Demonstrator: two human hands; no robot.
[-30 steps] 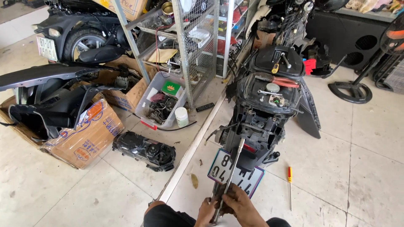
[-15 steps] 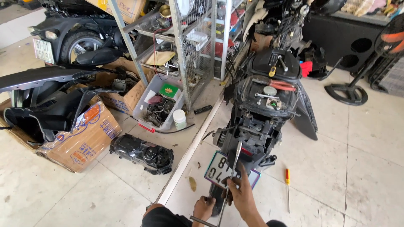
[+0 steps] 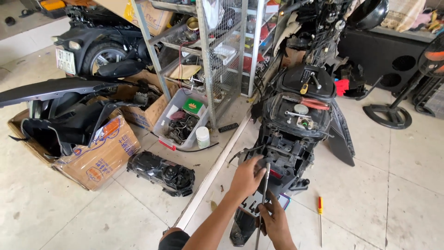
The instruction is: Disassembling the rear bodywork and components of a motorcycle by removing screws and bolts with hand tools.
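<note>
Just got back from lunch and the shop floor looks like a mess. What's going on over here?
A person is working at the tail end of a stripped-down scooter standing on the tiled floor. The left hand reaches into the frame just above the licence plate, while the right hand grips a long metal tool pointed up into the same spot. Removed black body panels lie in a cardboard box, and a red-handled screwdriver lies on the floor to the right.

Scooter rear body (image 3: 296,139), matt black plastic, worn; long driver shaft (image 3: 264,194), bright smooth metal; cardboard box (image 3: 99,159), creased brown paperboard; wire shelf rack (image 3: 222,60), grey metal mesh; floor (image 3: 393,185), pale smooth tile, stained; parts tray (image 3: 178,122), translucent plastic.
</note>
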